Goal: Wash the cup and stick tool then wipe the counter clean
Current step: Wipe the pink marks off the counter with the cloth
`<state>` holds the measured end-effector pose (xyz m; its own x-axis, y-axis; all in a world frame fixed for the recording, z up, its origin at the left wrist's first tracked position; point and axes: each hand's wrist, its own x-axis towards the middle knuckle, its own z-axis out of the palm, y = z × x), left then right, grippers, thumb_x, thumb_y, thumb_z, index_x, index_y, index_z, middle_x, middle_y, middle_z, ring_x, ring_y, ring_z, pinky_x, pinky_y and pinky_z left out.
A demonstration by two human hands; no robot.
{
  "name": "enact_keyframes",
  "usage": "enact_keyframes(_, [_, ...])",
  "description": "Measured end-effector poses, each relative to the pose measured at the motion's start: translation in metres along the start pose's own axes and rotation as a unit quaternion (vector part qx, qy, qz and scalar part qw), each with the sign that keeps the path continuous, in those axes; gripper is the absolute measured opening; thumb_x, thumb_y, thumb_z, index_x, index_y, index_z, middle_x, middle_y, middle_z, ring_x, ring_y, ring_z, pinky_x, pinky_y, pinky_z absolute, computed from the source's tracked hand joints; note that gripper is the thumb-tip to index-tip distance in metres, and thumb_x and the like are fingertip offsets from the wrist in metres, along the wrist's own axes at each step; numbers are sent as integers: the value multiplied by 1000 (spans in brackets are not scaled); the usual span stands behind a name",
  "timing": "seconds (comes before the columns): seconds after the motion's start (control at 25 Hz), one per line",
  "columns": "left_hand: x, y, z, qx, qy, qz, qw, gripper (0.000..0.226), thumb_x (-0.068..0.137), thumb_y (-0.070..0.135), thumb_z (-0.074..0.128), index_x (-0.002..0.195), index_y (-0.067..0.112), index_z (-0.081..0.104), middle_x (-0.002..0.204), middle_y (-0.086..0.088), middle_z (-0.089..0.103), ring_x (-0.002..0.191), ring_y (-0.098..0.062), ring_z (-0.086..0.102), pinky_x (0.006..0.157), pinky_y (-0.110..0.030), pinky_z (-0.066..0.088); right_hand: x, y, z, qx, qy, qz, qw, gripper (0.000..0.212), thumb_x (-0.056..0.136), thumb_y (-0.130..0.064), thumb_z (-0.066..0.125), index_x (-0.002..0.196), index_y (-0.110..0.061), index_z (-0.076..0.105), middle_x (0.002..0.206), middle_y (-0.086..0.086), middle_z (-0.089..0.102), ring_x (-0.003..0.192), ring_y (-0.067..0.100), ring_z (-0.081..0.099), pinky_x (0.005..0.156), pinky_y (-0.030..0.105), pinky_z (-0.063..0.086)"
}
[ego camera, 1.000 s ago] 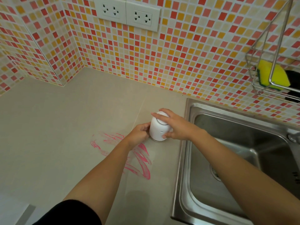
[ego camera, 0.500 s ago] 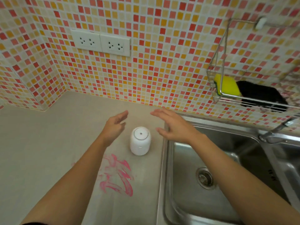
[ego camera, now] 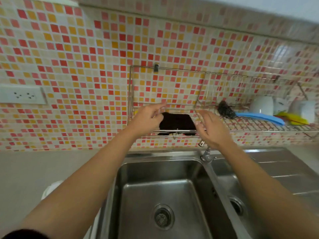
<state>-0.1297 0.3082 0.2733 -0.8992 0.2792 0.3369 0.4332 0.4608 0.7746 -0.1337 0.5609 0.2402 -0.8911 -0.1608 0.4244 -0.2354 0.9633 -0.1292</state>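
Head view: both hands reach to the wire rack (ego camera: 172,131) above the sink (ego camera: 160,187), with nothing held.

The white cup (ego camera: 51,188) stands on the counter (ego camera: 34,169) beside the sink, half hidden by the left forearm; washing seems done, wiping is left. The left hand (ego camera: 146,118) and right hand (ego camera: 214,128) each have an open, empty grip near the black cloth (ego camera: 176,124). No stick tool can be told.

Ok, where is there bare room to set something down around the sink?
Free: the grey counter left of the steel sink, and the ribbed steel drainboard on its right. Crowded: the wire wall rack.
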Motion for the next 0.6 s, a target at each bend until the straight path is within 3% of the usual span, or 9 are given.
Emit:
enact_keyframes(0.08, [42, 1, 30, 84, -54, -9, 995, 44, 97, 18, 45, 140, 14, 42, 127, -9, 57, 101, -16, 53, 88, -15, 38, 0, 33, 2, -24, -48, 23, 998, 75, 89, -62, 15, 142, -12, 35, 148, 12, 38, 136, 26, 34, 111, 39, 27])
enact_keyframes(0.16, [75, -8, 55, 180, -136, -36, 974, 52, 96, 32, 47, 143, 14, 35, 149, -9, 37, 130, -24, 40, 106, -29, 31, 2, 49, 7, -37, -71, 7, 997, 92, 82, -74, 0, 144, -13, 32, 151, 9, 33, 140, 23, 28, 115, 39, 22])
enact_keyframes(0.28, [102, -25, 76, 299, -290, -70, 906, 81, 88, 57, 47, 150, 22, 7, 159, 0, 3, 145, -24, 6, 116, -43, 13, 4, 48, 14, -42, -66, -2, 997, 94, 79, -74, -4, 147, -16, 24, 156, 7, 22, 144, 22, 18, 118, 39, 16])
enact_keyframes(0.4, [110, -38, 92, 422, -362, -58, 829, 89, 86, 63, 43, 148, 29, -12, 157, -2, -18, 144, -27, -14, 113, -60, 4, 4, 49, 19, -40, -60, 7, 997, 87, 80, -69, 0, 149, -17, 16, 158, 7, 10, 146, 21, 8, 117, 36, 8])
enact_keyframes(0.6, [109, -39, 82, 389, -399, -48, 829, 74, 91, 62, 28, 145, 36, -15, 155, 3, -22, 143, -21, -20, 114, -53, 0, 3, 48, 21, -46, -69, 25, 996, 86, 83, -67, 5, 149, -12, 4, 158, 10, 0, 146, 23, 1, 119, 36, 5])
